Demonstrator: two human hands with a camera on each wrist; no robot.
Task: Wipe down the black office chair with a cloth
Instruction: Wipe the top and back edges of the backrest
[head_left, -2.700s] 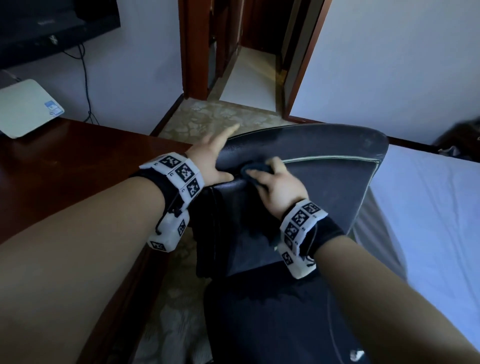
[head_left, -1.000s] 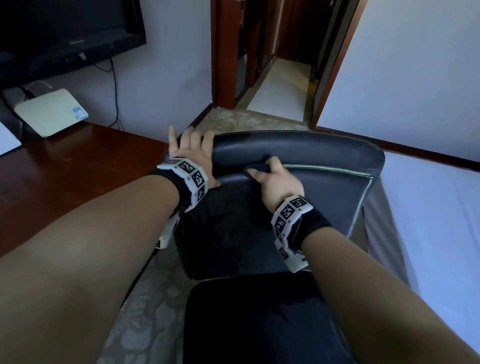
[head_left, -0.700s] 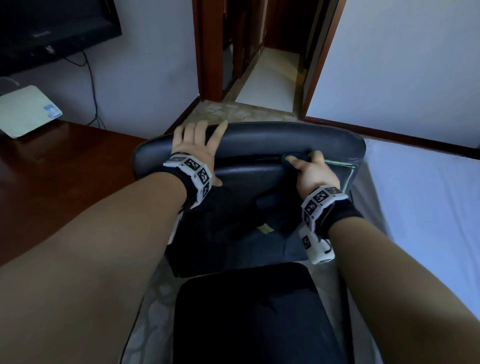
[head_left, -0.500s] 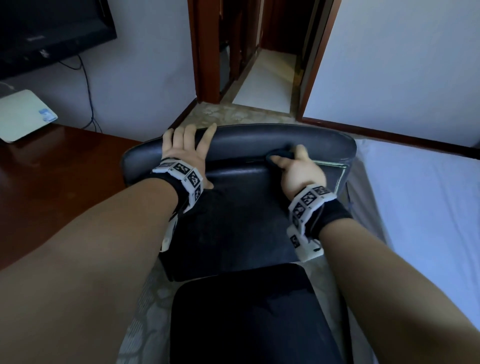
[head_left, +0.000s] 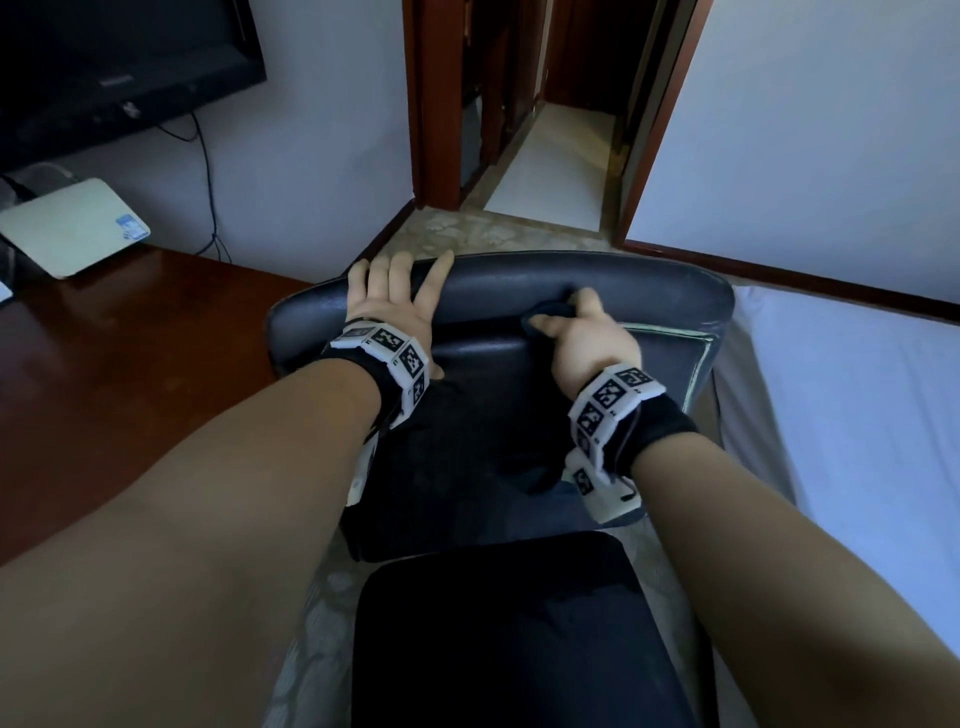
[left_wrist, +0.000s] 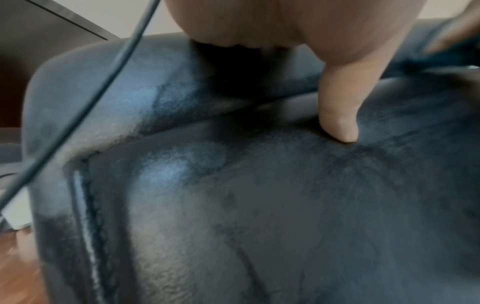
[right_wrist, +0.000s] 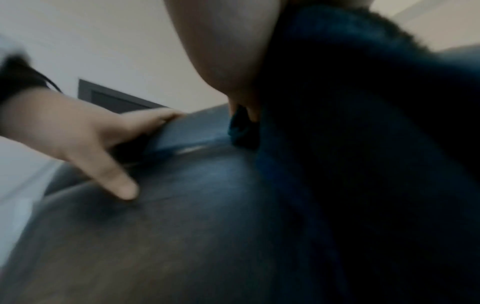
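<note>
The black office chair (head_left: 649, 296) faces me, its backrest top at mid frame and its seat (head_left: 509, 623) below. My left hand (head_left: 395, 291) lies over the backrest's top left, fingers straight and spread. Its thumb (left_wrist: 337, 123) presses on the front panel of the chair (left_wrist: 233, 205). My right hand (head_left: 582, 338) grips a bunched dark blue cloth (head_left: 550, 312) against the seam under the top roll, a little right of centre. The right wrist view shows the cloth (right_wrist: 363, 102) filling the right side, the left hand (right_wrist: 91, 133) beyond it on the chair (right_wrist: 182, 226).
A brown wooden desk (head_left: 104, 389) stands close at the left, with a white box (head_left: 72, 228) on it and a dark screen (head_left: 104, 62) above. A bed with a pale sheet (head_left: 857, 415) lies at the right. Behind the chair are patterned floor (head_left: 467, 234) and an open doorway (head_left: 545, 130).
The chair has swung round to face me squarely. My left hand moved from its left edge onto the top. My right hand slid the cloth along the seam, lately a little leftward.
</note>
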